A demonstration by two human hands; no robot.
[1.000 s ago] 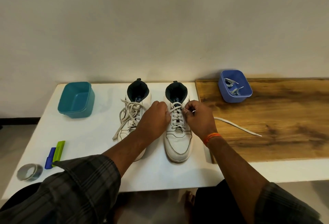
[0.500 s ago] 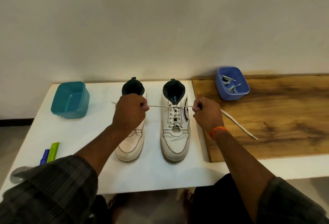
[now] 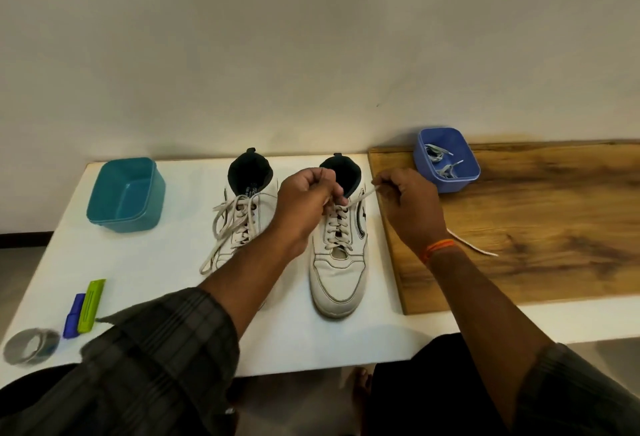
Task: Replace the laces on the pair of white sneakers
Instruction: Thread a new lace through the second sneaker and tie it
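At frame centre, the lace (image 3: 360, 197) is pinched taut by the left hand (image 3: 304, 200) and the right hand (image 3: 408, 203), seemingly to tighten the right sneaker (image 3: 341, 262).

From my remote seat I read two white sneakers, the left one (image 3: 242, 224) and the right one (image 3: 341, 255), both with black collars and off-white laces. A teal tub (image 3: 126, 195) sits at ten o'clock, a blue tub (image 3: 446, 158) at one o'clock holding pale grey laces (image 3: 439, 160). The table (image 3: 166, 262) is white, the board (image 3: 540, 221) brown with dark grain. At eight o'clock: a lime-green piece (image 3: 90, 305), a blue piece (image 3: 73, 316), a grey tape roll (image 3: 31, 345). I see an orange wristband (image 3: 438, 248) and dark grey plaid sleeves (image 3: 145, 363).
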